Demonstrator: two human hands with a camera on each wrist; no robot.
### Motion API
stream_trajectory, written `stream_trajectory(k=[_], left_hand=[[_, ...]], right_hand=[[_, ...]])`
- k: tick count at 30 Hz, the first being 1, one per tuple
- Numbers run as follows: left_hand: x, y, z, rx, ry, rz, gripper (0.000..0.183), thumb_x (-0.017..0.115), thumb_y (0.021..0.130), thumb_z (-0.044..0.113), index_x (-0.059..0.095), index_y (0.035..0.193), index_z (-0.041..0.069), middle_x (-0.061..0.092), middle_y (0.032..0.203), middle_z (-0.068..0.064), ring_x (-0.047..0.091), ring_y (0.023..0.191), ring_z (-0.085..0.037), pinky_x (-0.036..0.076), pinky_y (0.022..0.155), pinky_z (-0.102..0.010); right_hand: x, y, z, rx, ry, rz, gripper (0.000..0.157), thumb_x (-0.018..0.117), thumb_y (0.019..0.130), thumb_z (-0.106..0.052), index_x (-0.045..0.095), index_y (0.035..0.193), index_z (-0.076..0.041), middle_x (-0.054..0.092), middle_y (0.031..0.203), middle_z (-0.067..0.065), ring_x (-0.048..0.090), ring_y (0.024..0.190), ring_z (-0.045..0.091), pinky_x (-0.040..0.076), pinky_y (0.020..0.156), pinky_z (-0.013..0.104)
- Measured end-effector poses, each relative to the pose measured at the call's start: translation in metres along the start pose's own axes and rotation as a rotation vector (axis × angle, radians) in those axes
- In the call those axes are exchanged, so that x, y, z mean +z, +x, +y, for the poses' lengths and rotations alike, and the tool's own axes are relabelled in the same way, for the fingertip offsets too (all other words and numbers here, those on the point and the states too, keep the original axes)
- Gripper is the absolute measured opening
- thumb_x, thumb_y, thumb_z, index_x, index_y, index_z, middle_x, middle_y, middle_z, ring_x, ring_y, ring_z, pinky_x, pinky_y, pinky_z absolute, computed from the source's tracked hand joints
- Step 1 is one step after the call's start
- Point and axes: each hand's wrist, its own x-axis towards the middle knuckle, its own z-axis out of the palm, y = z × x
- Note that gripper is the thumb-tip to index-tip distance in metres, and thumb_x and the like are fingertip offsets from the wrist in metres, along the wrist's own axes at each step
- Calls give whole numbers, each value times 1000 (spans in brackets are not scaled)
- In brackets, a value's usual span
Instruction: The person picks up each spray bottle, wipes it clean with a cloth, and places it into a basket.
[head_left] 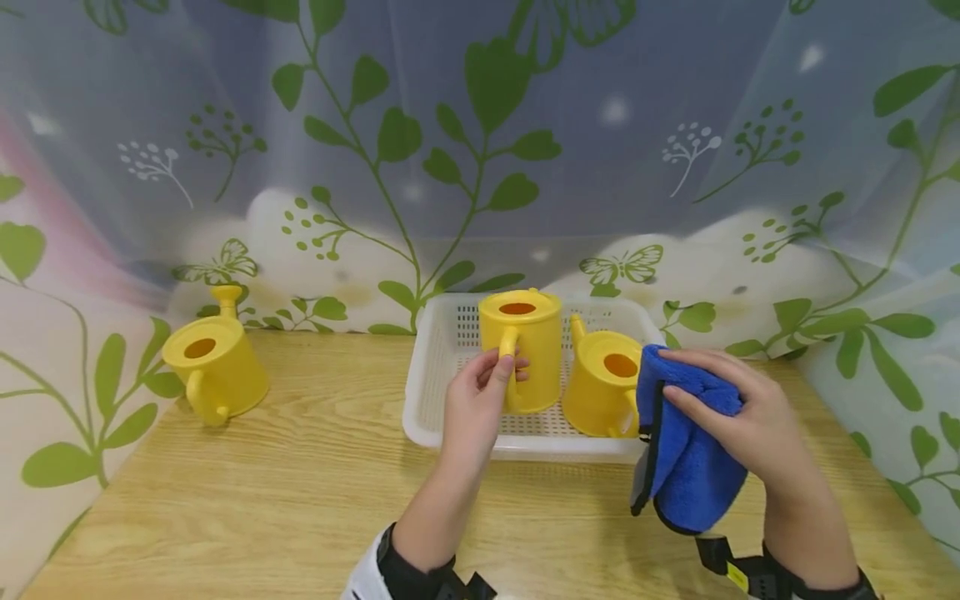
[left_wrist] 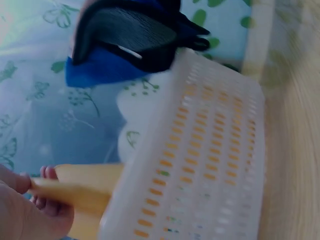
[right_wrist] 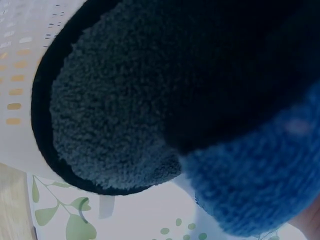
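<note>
Left hand [head_left: 474, 404] grips the handle [head_left: 509, 340] of a yellow watering can [head_left: 542, 358] at its 1 o'clock, in or over the white basket [head_left: 525, 451], can't tell which. Right hand [head_left: 765, 421] clutches blue cloth [head_left: 697, 454], its 8 o'clock. Second can [head_left: 589, 390]: in basket, left hand's 3 o'clock. Third can [head_left: 234, 375]: on table [head_left: 330, 475], 9 o'clock.

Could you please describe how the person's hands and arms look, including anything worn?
The left hand and right hand are bare. The left forearm strap is black, with a pale sleeve behind it; the right forearm strap is also black, with a yellow mark.
</note>
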Motion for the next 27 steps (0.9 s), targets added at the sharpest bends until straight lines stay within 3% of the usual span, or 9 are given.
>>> stream_trajectory(k=[5,11,14,21,27], left_hand=[[4,5,-9,-11,151,-115,28,52,93,25,54,109,2,68,101,-4,60,93,-11,47,89,-35],[8,1,-12,37,473,-212,31,53,93,26,52,112,2,65,108,-8,59,95,-14,51,76,-29],[8,1,-12,57,587,-244,32,54,92,26,51,112,2,64,108,-12,58,89,-16,50,72,-28],[13,11,-15,31,656,-340,30,56,91,26,51,110,2,63,99,-11,55,79,-16,48,68,-29],[21,21,-22,-13,691,-354,31,58,90,26,51,108,2,60,90,-8,53,75,-16,47,66,-29]], right_hand=[[0,0,-1,-4,-12,5,40,69,79,-8,61,116,-22,59,116,-2,50,103,4,35,86,12],[0,0,-2,17,-15,-6,38,68,81,-10,60,116,-21,59,116,2,51,103,5,36,86,13],[1,0,-2,24,-22,-9,38,69,81,-12,61,116,-23,60,115,3,51,102,5,36,85,14],[2,3,0,-16,-18,-12,39,69,80,-10,61,116,-23,60,115,4,51,103,5,36,87,13],[2,1,1,-40,-9,-16,40,69,80,-8,60,116,-22,60,114,4,51,103,6,37,86,13]])
